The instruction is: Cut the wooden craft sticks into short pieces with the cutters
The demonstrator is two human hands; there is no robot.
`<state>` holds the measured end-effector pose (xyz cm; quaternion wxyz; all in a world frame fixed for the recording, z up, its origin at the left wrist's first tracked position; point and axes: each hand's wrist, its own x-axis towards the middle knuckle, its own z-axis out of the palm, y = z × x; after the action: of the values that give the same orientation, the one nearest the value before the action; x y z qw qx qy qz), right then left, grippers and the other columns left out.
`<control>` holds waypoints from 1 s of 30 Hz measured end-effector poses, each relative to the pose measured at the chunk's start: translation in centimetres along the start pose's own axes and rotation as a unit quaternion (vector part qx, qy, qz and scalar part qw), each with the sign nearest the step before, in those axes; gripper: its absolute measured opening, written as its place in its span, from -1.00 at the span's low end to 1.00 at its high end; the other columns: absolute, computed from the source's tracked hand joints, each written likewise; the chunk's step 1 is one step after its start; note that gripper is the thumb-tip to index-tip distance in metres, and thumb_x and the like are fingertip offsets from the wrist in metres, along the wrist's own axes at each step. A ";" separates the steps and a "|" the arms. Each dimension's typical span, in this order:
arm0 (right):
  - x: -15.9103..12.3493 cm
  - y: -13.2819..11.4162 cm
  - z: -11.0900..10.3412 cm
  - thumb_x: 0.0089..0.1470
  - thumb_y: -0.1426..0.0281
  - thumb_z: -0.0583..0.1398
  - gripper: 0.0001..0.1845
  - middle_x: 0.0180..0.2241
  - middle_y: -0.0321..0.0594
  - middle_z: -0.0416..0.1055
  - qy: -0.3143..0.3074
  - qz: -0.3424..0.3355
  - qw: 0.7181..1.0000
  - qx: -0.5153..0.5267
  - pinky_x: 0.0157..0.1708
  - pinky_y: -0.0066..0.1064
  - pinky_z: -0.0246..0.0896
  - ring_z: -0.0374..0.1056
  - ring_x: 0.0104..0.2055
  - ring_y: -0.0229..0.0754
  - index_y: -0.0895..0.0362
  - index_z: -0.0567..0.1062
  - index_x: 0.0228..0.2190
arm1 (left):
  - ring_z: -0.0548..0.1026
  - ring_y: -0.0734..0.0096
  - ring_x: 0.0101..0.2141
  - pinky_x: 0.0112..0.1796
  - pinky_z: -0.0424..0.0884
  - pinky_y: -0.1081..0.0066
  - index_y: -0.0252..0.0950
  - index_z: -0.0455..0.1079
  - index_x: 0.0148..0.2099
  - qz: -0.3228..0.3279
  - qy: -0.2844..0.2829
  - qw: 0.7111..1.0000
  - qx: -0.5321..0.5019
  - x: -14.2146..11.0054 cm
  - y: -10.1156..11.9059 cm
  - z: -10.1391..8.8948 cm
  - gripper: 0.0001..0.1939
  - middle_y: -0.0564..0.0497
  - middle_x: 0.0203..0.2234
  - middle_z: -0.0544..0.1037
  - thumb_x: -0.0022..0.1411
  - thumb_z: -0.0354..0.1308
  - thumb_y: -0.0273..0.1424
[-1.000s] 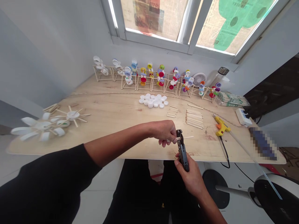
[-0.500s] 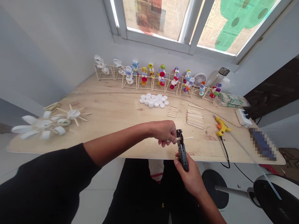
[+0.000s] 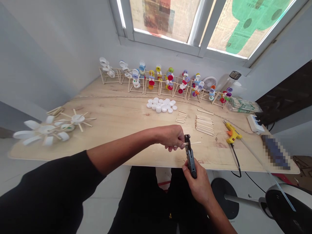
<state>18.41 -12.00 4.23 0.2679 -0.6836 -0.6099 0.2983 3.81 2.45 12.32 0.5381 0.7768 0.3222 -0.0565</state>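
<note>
My left hand (image 3: 173,138) is closed on a thin wooden stick (image 3: 195,143), whose free end sticks out to the right. My right hand (image 3: 199,182) grips a dark pair of cutting pliers (image 3: 190,161) below it. The head of the pliers lies across the stick, right beside my left fingertips. My fingers hide part of the handles and the stick's left end. Both hands are above the table's front edge. Beyond them lie a row of longer sticks (image 3: 204,124) and a smaller group of short sticks (image 3: 181,117).
White bottle caps (image 3: 162,105) cluster mid-table. Small stick frames with coloured cap wheels (image 3: 169,78) line the back. A yellow glue gun (image 3: 233,132) and a power strip (image 3: 255,124) sit at right. White spoked wheels (image 3: 45,130) lie at left, and a bagged stick pack (image 3: 245,105) behind.
The view has shifted slightly. Both hands keep nearly the same pose, with the pliers still across the stick. A pale bit beside my right thumb no longer shows.
</note>
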 end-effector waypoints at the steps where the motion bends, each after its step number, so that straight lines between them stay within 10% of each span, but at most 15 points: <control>1: 0.1 -0.1 0.0 0.06 0.21 0.03 -0.76 -0.58 -0.31 0.33 0.000 0.000 1.000 -0.002 -0.45 -0.42 0.14 0.26 -0.51 -0.19 0.11 0.32 -0.45 | 0.34 0.54 -0.69 -0.65 0.21 0.56 -0.36 0.37 -0.51 0.001 0.003 1.000 0.003 -0.1 0.0 -0.1 -0.86 0.12 -0.76 0.36 0.02 0.07 -0.42; 15: 1.0 -0.5 0.3 0.06 0.23 0.03 -0.78 -0.59 -0.31 0.33 0.028 -0.003 1.000 -0.015 -0.50 -0.44 0.10 0.26 -0.53 -0.19 0.09 0.29 -0.50 | 0.35 0.55 -0.66 -0.61 0.15 0.55 -0.35 0.39 -0.50 0.027 0.086 0.991 0.101 -0.2 -0.3 -0.1 -0.78 0.09 -0.71 0.38 0.11 0.05 -0.36; 30: 1.7 -0.9 0.6 0.05 0.30 0.05 -0.84 -0.58 -0.32 0.32 0.016 -0.001 0.998 0.054 -0.47 -0.45 0.10 0.24 -0.53 -0.22 0.11 0.30 -0.49 | 0.37 0.45 -0.48 -0.48 0.15 0.48 -0.30 0.38 -0.21 0.088 0.414 0.836 0.349 -0.6 -3.3 6.0 -0.70 -0.02 -0.49 0.47 0.31 -0.19 -0.38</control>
<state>17.47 -10.21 4.33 0.3139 -0.6722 -0.5894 0.3196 3.04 -2.37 7.42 0.0497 0.8889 0.4046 0.2092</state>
